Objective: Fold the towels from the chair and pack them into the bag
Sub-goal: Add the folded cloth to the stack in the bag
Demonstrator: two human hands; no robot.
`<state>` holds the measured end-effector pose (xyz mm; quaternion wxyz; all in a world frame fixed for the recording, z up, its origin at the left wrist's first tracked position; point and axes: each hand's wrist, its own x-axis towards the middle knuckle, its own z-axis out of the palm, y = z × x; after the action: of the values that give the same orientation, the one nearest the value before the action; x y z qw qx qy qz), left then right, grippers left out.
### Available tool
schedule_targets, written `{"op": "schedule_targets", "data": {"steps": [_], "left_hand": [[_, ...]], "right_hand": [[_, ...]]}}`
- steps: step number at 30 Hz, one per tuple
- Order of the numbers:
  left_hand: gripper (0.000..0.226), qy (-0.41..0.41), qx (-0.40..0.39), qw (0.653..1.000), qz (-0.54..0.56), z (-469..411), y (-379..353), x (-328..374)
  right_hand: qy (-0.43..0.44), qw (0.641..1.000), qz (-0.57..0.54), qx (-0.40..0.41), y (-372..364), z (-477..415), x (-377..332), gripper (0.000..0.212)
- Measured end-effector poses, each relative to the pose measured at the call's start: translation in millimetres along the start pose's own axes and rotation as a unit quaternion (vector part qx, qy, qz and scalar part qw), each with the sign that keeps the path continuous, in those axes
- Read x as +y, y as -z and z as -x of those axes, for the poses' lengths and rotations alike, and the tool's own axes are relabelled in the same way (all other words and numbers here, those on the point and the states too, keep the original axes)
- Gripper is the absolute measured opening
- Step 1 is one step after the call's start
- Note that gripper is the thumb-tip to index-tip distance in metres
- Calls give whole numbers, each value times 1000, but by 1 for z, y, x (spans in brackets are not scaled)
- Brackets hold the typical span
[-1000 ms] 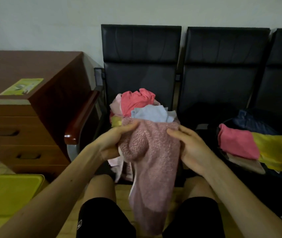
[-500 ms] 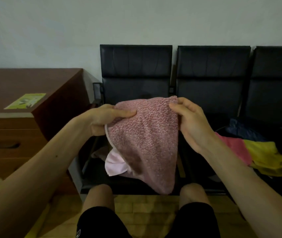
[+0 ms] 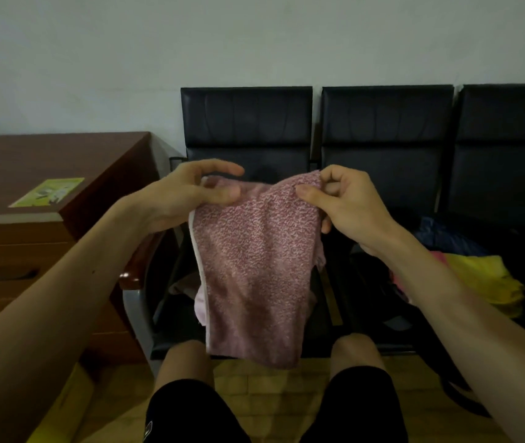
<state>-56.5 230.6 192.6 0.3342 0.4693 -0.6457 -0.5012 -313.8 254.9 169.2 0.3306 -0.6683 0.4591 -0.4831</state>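
chair [image 3: 245, 123] partly behind pink towel [image 3: 254, 266]

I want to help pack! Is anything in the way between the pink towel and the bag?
Nothing visible does. The left hand and right hand hold the pink towel up; the dark bag sits on the next chair.

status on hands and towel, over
Left hand and right hand each pinch a top corner of the pink towel. Towel hangs unfolded in front of the chair. Nothing blocking the hands.
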Motion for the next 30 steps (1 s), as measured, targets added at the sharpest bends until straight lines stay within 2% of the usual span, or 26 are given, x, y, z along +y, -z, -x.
{"op": "schedule_targets", "data": {"steps": [2,6,10,13,15,16,18,20,23,26,30], "left_hand": [[57,22,-69,994,-88,1,1,0],[54,59,-80,990,-97,-2,4,-1],[81,117,-60,990,-42,-5,8,-11],[86,67,-40,991,104,-5,4,-19],[91,39,-29,986,160,-4,2,-20],[87,36,-23,988,149,-3,2,-20],[62,43,5,997,60,-1,1,-17],[43,46,46,996,-58,-1,-1,-13],[31,22,80,987,-138,-1,-4,-11],[31,-15,129,971,-203,-2,-9,-14],[35,-63,198,957,-200,-5,-13,-23]], "right_hand": [[-18,1000,-4,-19,0,2,-2,12],[-66,996,-53,-7,-2,2,0,18],[-196,966,-168,28,0,-2,-1,27],[-217,946,-242,2,4,-4,-1,21],[-166,964,-206,-5,6,-3,2,32],[-130,979,-154,-4,7,-2,4,39],[-57,998,-11,3,7,1,7,46],[-13,997,76,7,4,2,11,49],[13,992,121,10,1,1,13,50],[25,988,152,14,1,-1,15,49],[36,980,193,37,1,-2,17,43]]}}
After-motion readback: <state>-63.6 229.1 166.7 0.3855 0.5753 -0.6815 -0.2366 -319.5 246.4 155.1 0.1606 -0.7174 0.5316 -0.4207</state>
